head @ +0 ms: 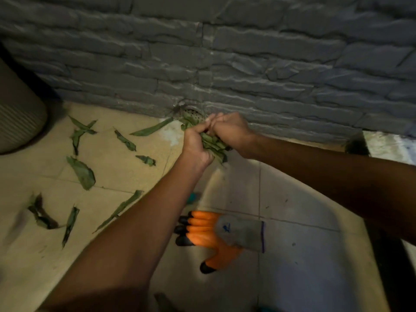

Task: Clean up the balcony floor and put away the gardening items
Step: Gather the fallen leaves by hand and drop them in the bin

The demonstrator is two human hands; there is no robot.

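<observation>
Scattered green leaves [82, 170] are lying on the beige tiled floor [292, 255], all to the left of the floor drain [195, 113], which is sitting at the foot of the grey stone-pattern wall [225, 52]. A ribbed grey-brown container [18, 118] is standing far to the left of the drain, against the frame edge. An orange and grey gardening glove [216, 235] with black fingertips is lying flat on the tiles well below the drain, between the two forearms, and a small teal object [193, 197], too hidden to identify, is showing just above it beside the left forearm. A dark opening [356, 144] is sitting at the wall base far to the right of the drain.

The bunch of leaves [212, 145] is being held just below the drain, pressed between both hands. The left hand [198, 143] is curling its fingers round the bunch from the left; the right hand [227, 129] is closing over it from the right and above, fingers bent, so the leaves are sticking out above the left knuckles and below both palms. A few leaves are overlapping the drain grille.

The wall is running immediately behind the hands. Bare tile is lying to the right of the drain and below it around the glove.
</observation>
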